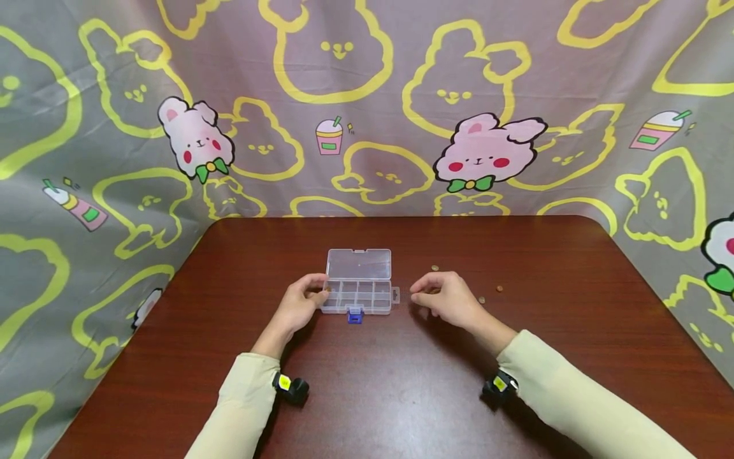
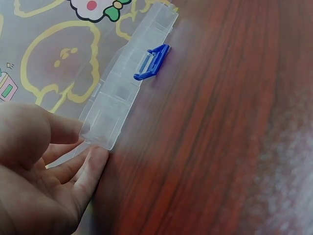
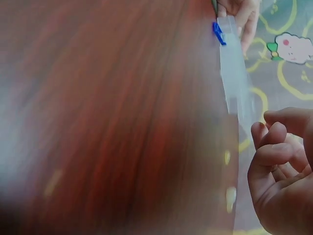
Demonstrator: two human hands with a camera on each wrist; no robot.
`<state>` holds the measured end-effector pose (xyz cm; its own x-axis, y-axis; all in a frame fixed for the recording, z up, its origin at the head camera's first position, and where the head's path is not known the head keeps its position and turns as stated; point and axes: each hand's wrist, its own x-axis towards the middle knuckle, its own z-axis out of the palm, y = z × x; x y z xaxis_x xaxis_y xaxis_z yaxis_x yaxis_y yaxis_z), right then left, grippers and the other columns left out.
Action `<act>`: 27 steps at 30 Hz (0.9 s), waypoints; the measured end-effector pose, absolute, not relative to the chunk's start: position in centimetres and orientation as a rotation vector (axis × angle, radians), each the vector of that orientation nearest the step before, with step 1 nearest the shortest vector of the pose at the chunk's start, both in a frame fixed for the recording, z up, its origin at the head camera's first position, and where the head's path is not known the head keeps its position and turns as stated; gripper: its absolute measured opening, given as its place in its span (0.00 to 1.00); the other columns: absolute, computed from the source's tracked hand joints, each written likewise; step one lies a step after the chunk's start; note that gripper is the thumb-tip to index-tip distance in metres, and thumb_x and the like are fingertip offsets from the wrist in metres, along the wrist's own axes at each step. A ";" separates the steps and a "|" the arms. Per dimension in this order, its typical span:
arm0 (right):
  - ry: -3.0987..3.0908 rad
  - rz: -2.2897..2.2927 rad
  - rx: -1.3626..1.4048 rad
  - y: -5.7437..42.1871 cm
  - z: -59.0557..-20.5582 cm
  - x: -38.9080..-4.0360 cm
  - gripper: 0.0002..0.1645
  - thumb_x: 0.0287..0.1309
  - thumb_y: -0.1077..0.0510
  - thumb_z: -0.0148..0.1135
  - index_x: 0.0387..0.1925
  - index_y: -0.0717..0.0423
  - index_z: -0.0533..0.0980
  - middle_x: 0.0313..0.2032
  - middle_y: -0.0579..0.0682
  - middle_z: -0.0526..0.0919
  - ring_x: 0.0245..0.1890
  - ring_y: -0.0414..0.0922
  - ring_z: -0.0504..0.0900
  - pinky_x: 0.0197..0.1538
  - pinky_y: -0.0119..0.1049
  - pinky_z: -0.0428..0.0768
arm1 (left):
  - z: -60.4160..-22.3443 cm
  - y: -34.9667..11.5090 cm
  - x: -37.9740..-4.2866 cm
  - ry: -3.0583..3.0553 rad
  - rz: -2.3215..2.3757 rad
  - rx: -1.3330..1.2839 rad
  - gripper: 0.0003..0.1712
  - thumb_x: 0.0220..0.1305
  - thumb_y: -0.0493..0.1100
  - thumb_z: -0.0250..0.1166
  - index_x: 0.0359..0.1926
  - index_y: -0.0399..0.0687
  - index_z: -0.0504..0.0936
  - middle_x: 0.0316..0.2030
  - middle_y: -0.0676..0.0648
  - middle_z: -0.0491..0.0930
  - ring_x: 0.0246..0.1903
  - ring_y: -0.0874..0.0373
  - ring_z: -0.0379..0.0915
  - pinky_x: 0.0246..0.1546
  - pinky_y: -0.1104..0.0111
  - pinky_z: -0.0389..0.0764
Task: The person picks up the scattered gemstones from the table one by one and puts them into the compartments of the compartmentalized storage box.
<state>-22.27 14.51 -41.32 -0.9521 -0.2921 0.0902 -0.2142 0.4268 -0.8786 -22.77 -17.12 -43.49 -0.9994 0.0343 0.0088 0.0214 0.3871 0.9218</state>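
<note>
A clear plastic compartment box stands on the brown table, its lid raised at the back and a blue latch hanging at the front. My left hand holds the box's left end, fingers and thumb about its wall, as the left wrist view also shows. Just right of the box, apart from its hanging tab, my right hand hovers with thumb and forefinger tips close together. Whether something tiny sits between these fingertips cannot be made out. One small brownish spot shows in the box's left compartment.
Small brownish bead-like pieces lie right of the box: one behind the right hand, one beside its wrist, another farther right. A patterned curtain hangs around the table's back and sides.
</note>
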 end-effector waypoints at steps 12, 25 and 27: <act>2.565 -1.597 -0.227 22.3 -40.5 -21.2 0.15 0.60 0.61 0.69 0.47 0.65 0.82 0.18 0.57 0.77 0.14 0.41 0.70 0.13 0.32 0.66 | -43.4 -17.1 -22.6 2.595 1.787 0.071 0.20 0.66 0.29 0.62 0.58 0.33 0.78 0.50 0.31 0.80 0.33 0.58 0.74 0.34 0.73 0.73; 2.571 -1.638 -0.153 27.6 -40.8 -21.0 0.20 0.62 0.58 0.69 0.51 0.67 0.79 0.21 0.54 0.77 0.17 0.40 0.71 0.16 0.33 0.69 | -43.6 -17.1 -22.7 2.619 1.762 0.060 0.19 0.65 0.29 0.62 0.57 0.35 0.79 0.50 0.33 0.80 0.34 0.56 0.74 0.35 0.70 0.74; 2.596 -1.621 -0.146 28.2 -41.0 -21.0 0.20 0.62 0.59 0.69 0.51 0.67 0.79 0.21 0.55 0.78 0.17 0.41 0.72 0.16 0.33 0.69 | -43.6 -17.1 -22.7 2.622 1.763 0.061 0.19 0.65 0.29 0.62 0.57 0.34 0.79 0.50 0.33 0.80 0.34 0.55 0.74 0.35 0.70 0.74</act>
